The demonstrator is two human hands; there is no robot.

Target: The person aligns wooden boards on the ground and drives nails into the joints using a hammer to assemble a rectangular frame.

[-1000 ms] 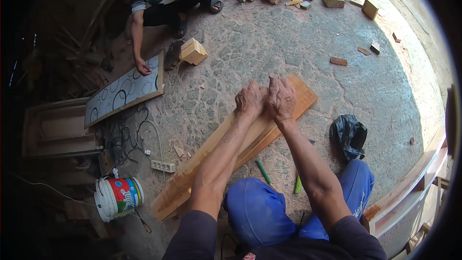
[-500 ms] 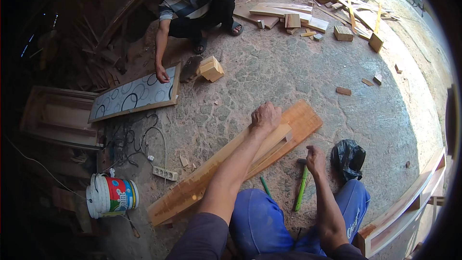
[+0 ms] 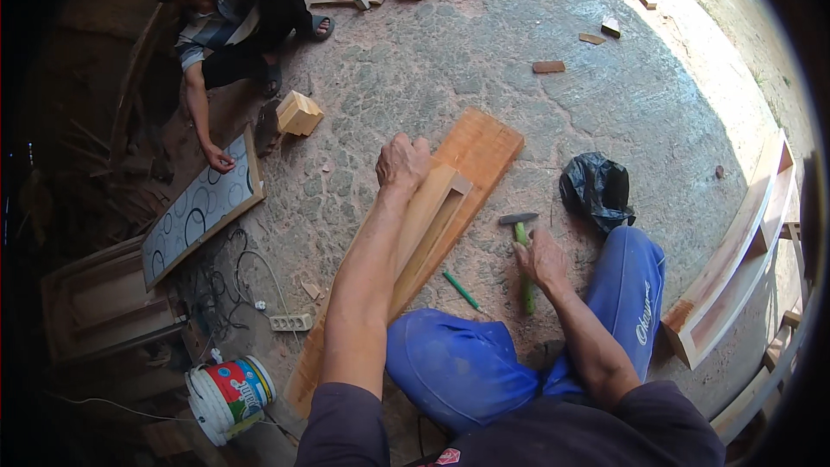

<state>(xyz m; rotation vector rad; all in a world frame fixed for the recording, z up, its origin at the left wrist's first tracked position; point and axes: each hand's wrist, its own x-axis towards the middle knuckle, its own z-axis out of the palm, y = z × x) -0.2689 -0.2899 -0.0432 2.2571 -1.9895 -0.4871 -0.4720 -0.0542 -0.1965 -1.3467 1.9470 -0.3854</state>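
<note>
Left hand (image 3: 403, 162): fingers curled down over the far end of a narrow pale wooden batten (image 3: 430, 212), pressing it flat; closed on the batten.

Narrow pale wooden batten: lies lengthwise on top of a long reddish-brown wooden plank (image 3: 478, 149), which rests on the stone-paved floor (image 3: 484, 60) and runs from beyond the left fingers back toward the person's knees.

Right hand (image 3: 543, 259): fingers wrapped around the green handle of a hammer with a dark metal head (image 3: 518, 219); the head points away from the person, just beyond the fingers, low over the floor.

Green pencil (image 3: 461, 290): on the floor between the 2 hands, just beside the plank's edge, untouched.

Crumpled black plastic bag (image 3: 596, 190): on the floor, near the right fingers, on their far right side.

Small pale wooden block (image 3: 299, 113): well to the left of the left fingers.

White panel with black ring pattern (image 3: 201, 207): further left, touched by the hand of a second person (image 3: 226, 22) seated on the floor.

White power strip (image 3: 290, 322) and red-and-white plastic bucket (image 3: 230, 392): lower left, well apart from both hands.
</note>
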